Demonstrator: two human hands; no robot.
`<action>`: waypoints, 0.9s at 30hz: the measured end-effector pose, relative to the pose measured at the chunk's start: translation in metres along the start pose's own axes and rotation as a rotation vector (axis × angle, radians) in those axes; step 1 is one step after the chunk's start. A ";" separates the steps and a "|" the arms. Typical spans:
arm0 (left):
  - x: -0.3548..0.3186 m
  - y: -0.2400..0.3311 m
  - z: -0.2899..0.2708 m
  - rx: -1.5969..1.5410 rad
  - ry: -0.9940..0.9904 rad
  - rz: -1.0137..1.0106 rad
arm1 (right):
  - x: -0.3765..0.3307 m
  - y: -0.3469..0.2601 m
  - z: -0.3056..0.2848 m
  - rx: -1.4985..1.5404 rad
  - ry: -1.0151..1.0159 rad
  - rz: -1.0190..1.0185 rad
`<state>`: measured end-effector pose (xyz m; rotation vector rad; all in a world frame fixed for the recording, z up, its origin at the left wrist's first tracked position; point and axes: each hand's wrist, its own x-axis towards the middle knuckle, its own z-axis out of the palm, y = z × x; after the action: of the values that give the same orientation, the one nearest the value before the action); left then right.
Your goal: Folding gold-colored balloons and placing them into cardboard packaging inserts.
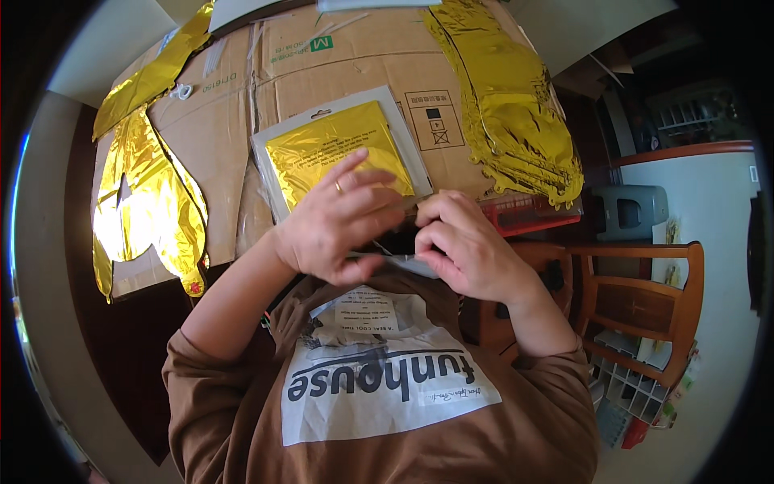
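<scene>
My left hand (343, 218), with a ring on one finger, hovers over the near edge of a flat package. Its fingers are stretched out and apart, and nothing shows in them. The package holds folded gold foil (322, 141) against a pale backing card (401, 109) with a hanging slot. Just right of it, my right hand (463, 246) is closed, thumb against curled fingers. A thin greyish strip (403, 262), perhaps plastic, runs to its fingertips in front of my shirt. Most of that strip is hidden between the hands.
Brown cardboard (330, 73) covers the work surface. Flattened gold foil balloons lie at the left (145, 194) and far right (516, 105). A small white ring-shaped roll (182, 92) sits far left. To my right are a wooden chair (641, 306) and a grey plastic stool (629, 211).
</scene>
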<state>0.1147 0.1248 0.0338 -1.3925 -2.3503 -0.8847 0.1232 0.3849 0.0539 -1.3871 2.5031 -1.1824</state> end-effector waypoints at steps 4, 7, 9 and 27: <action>-0.003 0.020 0.014 0.166 0.016 -0.024 | 0.011 0.009 0.001 0.100 -0.015 0.040; -0.025 0.030 0.012 0.123 0.006 -0.210 | 0.014 0.025 0.003 0.059 -0.061 0.076; -0.041 0.046 -0.001 0.095 0.101 -0.323 | 0.013 0.036 0.005 -0.045 -0.082 0.095; -0.614 0.005 0.092 0.690 0.020 -1.953 | 0.017 0.029 0.005 -0.091 -0.207 0.177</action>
<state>0.4343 -0.2443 -0.3501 1.4582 -2.8583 -0.1169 0.0943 0.3783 0.0368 -1.2060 2.4976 -0.8573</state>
